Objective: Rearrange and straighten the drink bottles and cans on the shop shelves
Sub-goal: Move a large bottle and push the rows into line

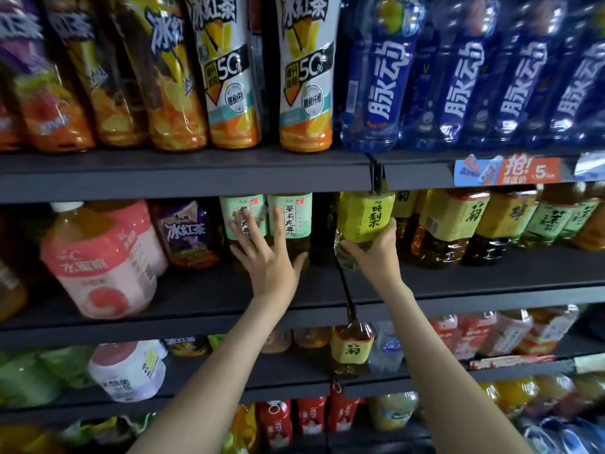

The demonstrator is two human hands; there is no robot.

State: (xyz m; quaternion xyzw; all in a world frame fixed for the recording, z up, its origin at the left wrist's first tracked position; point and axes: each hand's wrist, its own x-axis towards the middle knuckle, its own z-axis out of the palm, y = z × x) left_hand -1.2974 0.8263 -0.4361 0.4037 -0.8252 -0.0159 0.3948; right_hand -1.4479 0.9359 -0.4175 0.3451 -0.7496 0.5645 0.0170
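Head view: the left hand [268,253] is released, its fingers straight and spread, lying flat against two pale-green-label tea bottles [289,217] that stand side by side at its fingertips on the middle shelf [163,319]. Just beside it the right hand [373,253] grasps the yellow-label bottle [365,217] from below, thumb and fingers curled round its lower body. A purple-label bottle [188,234] stands just left of the left hand, and a pink-label bottle [98,257] farther left. A row of yellow and green tea bottles [458,221] runs on to the right of the right hand. Blue bottles [379,77] stand on the shelf above it.
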